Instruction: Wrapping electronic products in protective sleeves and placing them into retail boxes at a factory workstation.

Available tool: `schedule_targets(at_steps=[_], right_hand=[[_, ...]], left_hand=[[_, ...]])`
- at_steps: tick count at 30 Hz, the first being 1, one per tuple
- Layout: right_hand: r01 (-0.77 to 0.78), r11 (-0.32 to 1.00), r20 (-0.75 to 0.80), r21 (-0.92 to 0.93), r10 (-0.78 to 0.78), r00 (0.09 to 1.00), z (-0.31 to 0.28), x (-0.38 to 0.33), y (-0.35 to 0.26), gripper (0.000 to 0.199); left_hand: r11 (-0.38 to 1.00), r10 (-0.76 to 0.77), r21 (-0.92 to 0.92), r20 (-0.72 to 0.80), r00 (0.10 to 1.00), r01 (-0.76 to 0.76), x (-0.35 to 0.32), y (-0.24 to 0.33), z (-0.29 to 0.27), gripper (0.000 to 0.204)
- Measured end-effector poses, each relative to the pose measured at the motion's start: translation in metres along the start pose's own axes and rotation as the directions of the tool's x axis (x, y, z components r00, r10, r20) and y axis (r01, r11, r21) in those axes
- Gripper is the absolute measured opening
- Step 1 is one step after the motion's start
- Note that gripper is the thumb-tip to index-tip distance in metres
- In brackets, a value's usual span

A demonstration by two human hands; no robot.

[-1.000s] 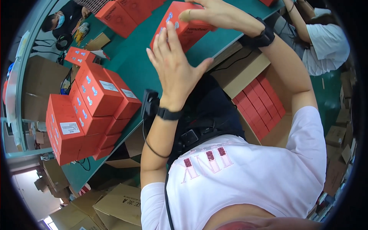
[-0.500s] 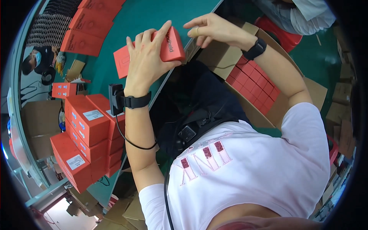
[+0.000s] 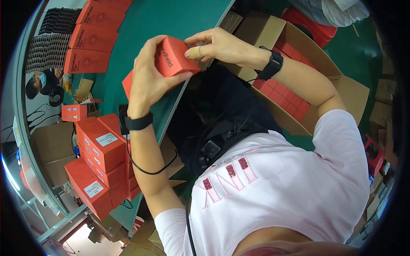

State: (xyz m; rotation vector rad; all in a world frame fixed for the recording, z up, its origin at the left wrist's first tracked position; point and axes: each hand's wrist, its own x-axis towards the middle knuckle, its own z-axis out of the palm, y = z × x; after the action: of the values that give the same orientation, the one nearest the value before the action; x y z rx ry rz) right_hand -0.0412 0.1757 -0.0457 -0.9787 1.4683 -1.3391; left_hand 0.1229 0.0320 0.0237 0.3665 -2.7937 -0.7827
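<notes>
A red cardboard box (image 3: 176,57) with dark print is held at a tilt over the green table's near edge. My left hand (image 3: 147,72) is wrapped across it, the thumb along the near side and the fingers over the far side; part of the box shows to the left of the palm. At its right end is my right hand (image 3: 209,46), its fingers closed in on the end's edge. One of its digits wears a yellowish wrap (image 3: 195,53). Whether a flap lies between those fingertips is hidden.
Several red printed boxes (image 3: 93,36) line the green table (image 3: 141,25) at the far left. Stacked red boxes (image 3: 104,143) stand near my left forearm. An open carton (image 3: 294,121) holding rows of red boxes is at right, by a red stool (image 3: 314,30). Another person (image 3: 42,83) is at far left.
My right hand has come left and down from beside the box onto its right end. My left hand has turned the box, tilting its printed side and shifting it slightly left.
</notes>
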Motion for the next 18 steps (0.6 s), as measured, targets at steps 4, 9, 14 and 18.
schedule_targets(at_steps=[4,9,14,18], right_hand=[[0.164,0.982,-0.024,-0.099,-0.167,0.986,-0.007,-0.007,-0.011,0.067],[0.405,0.806,-0.036,-0.431,-0.464,0.885,-0.008,-0.014,-0.030,0.075],[0.048,0.973,0.088,-0.227,-0.029,0.996,0.003,-0.011,-0.055,0.081],[0.039,0.987,0.087,-0.154,-0.026,0.996,0.010,-0.010,-0.045,0.081]], left_hand=[[0.964,-0.039,-0.263,-0.056,0.998,0.023,-0.007,-0.001,-0.013,0.086],[0.978,-0.029,-0.210,-0.076,0.997,0.013,-0.013,0.010,-0.014,0.086],[0.997,-0.014,-0.078,-0.130,0.991,0.004,-0.019,0.016,-0.008,0.086],[0.996,0.046,0.078,-0.152,0.987,-0.034,-0.025,0.018,0.002,0.088]])
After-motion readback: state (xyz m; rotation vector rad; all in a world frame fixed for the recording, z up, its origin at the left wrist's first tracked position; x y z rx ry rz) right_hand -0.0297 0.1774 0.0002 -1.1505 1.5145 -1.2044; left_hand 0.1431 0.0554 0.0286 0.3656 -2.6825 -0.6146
